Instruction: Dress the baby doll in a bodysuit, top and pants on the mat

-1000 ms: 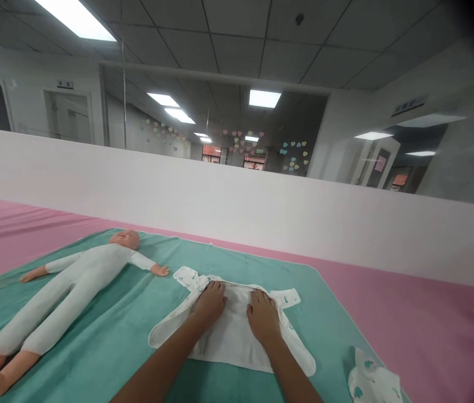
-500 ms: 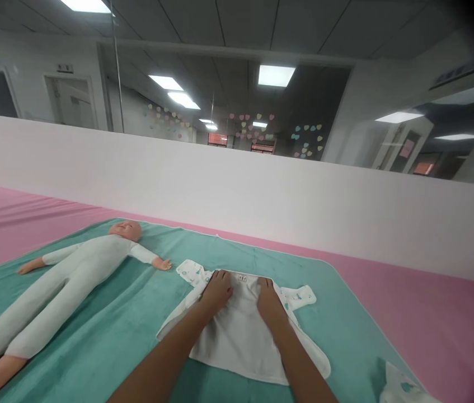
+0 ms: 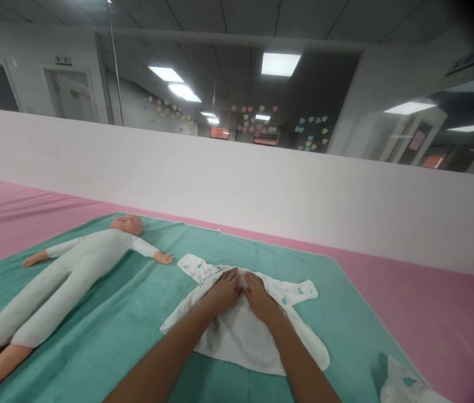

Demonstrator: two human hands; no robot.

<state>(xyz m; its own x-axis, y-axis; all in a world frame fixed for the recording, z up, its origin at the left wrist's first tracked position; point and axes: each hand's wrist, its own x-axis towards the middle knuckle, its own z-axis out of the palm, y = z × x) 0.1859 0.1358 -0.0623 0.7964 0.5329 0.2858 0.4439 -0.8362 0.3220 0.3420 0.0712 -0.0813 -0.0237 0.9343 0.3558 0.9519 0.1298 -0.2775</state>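
Observation:
Both my hands rest on a white baby garment (image 3: 240,330) with a small teal print, which lies spread on a teal towel (image 3: 106,358). My left hand (image 3: 223,292) and my right hand (image 3: 259,298) sit side by side at its upper edge, fingertips almost meeting, with the cloth rucked beneath them. Whether they grip it, I cannot tell. Left of the garment, a baby doll (image 3: 73,274) in a white bodysuit lies on its back, arms out, with its near hand close to the garment's sleeve.
A folded printed white cloth (image 3: 407,383) lies at the towel's lower right corner, partly out of frame. Under the towel is a pink sheet (image 3: 430,313). A low white partition (image 3: 220,179) stands behind it, with glass and a room beyond.
My hands have slid up the garment to its top edge and drawn closer together, rucking the cloth. The camera view has shifted slightly, and the doll has not moved.

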